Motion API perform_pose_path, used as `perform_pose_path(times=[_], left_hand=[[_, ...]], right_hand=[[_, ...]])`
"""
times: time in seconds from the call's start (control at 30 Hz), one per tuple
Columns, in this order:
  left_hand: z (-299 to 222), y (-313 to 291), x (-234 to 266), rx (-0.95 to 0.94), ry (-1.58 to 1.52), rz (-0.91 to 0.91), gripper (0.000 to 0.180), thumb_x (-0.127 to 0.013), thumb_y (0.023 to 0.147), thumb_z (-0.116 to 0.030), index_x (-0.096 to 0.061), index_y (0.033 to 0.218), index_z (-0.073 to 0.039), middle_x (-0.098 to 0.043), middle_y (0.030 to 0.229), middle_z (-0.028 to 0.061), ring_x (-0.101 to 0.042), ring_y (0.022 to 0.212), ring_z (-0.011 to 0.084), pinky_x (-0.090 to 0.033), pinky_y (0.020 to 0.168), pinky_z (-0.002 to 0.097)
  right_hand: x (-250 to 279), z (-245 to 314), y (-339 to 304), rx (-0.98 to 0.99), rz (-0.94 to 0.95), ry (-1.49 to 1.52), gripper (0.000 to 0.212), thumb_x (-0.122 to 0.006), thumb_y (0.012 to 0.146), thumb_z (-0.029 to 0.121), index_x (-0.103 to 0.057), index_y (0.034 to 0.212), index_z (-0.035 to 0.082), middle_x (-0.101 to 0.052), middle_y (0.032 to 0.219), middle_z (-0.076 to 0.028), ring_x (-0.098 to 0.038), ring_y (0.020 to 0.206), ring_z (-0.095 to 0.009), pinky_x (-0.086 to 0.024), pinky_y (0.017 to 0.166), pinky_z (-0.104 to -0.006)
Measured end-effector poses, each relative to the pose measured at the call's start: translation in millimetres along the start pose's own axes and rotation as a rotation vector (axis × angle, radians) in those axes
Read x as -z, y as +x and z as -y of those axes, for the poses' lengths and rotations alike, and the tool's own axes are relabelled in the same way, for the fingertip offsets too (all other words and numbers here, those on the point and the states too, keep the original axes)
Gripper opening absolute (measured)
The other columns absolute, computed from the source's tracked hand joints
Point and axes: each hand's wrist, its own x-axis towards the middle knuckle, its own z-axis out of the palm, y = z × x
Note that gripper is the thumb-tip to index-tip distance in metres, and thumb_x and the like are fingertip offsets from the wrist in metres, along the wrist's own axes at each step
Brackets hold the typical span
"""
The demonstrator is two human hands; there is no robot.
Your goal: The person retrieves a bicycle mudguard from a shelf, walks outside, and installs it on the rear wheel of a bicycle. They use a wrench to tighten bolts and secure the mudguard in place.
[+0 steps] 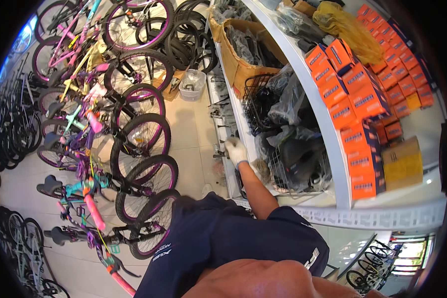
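My right hand [235, 151], in a whitish glove, reaches to the front edge of a white shelf unit [243, 144]. Its fingers look curled; whatever they hold, if anything, is too small to make out. Close by the fingertips are small dark metal parts [219, 150] along the shelf's lower front. Beside my wrist sits a small greyish-brown bundle [261, 171]. To its right, a wire basket [279, 171] and a black bike saddle [303, 159] lie among plastic-wrapped parts. My left hand is not in view.
A row of bicycles [144, 129] with purple rims stands at left. Black tyres [181, 42] and a clear plastic bin [192, 84] sit on the floor ahead. Orange boxes [360, 159] fill the upper shelf; an open carton [243, 64] stands on the lower one.
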Motion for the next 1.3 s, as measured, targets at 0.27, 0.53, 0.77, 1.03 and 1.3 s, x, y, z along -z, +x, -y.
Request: perform_pose_path(times=[0.27,0.53,0.77,1.03,1.3], left_hand=[[-409,84,35,-0.455,-0.609,0.031,0.032,-0.064,0.102,-0.030,-0.070,0.092,-0.001,-0.059,0.070,0.0001,-0.047,0.061,0.0082,-0.041,0.056,0.0296],[-967,107,75,-1.308,-0.542,0.339,0.037,-0.064,0.106,-0.022,-0.066,0.131,0.006,-0.072,0.111,0.0082,-0.068,0.099,0.0147,-0.055,0.090,0.0288],[-1330,99,-11,-1.707,-0.369,0.274,0.035,-0.067,0.101,-0.024,-0.072,0.127,-0.001,-0.075,0.123,0.0189,-0.071,0.116,0.0330,-0.053,0.103,0.0399],[-1465,167,-178,-2.153,0.757,-0.079,0.045,-0.040,0.109,-0.028,-0.062,0.144,-0.011,-0.060,0.153,0.0164,-0.059,0.136,0.0373,-0.048,0.113,0.0485],[-1506,158,-139,-2.008,0.507,0.207,0.043,-0.043,0.109,-0.027,-0.062,0.143,-0.009,-0.062,0.150,0.0139,-0.062,0.129,0.0340,-0.049,0.106,0.0456]], right_hand=[[38,148,126,0.116,0.052,0.314,0.042,-0.068,0.102,0.019,-0.062,0.138,-0.004,-0.073,0.122,-0.012,-0.070,0.104,-0.017,-0.059,0.088,-0.0308],[68,219,243,0.298,-0.445,-0.242,0.034,-0.077,0.095,0.015,-0.071,0.127,0.003,-0.076,0.114,-0.012,-0.074,0.100,-0.021,-0.057,0.093,-0.0338],[38,248,374,0.255,-0.602,-0.641,0.024,-0.073,0.092,0.031,-0.078,0.103,0.010,-0.076,0.103,-0.015,-0.070,0.100,-0.039,-0.055,0.091,-0.0477],[28,244,392,0.147,-0.686,-0.752,0.017,-0.071,0.094,0.027,-0.078,0.095,0.012,-0.074,0.093,-0.012,-0.069,0.093,-0.037,-0.053,0.085,-0.0495],[29,243,395,0.117,-0.642,-0.758,0.017,-0.073,0.091,0.026,-0.077,0.094,0.011,-0.073,0.093,-0.011,-0.069,0.093,-0.037,-0.054,0.084,-0.0490]])
